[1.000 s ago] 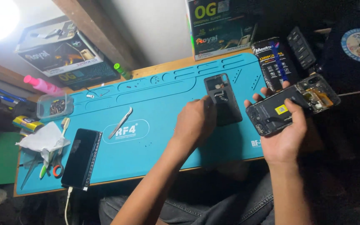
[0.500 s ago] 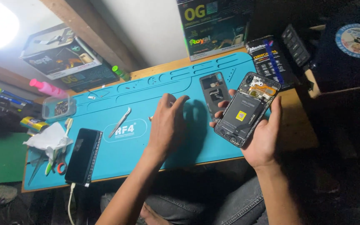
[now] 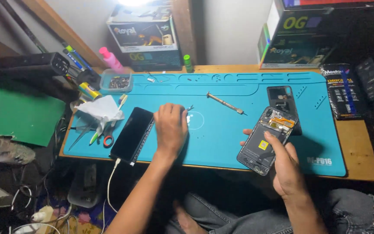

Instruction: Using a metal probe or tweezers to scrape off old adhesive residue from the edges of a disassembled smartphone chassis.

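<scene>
Head view: right hand grips opened phone tilted above the mat's near edge; left hand pinches tweezers mid-mat. One-handed hold looks slip-prone; exposed orange flex could snag.

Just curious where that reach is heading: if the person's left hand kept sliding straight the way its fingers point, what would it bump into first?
The left hand points up the blue silicone work mat. Probably first the thin metal tweezers lying at its fingertips, though whether they already touch is unclear.
</scene>
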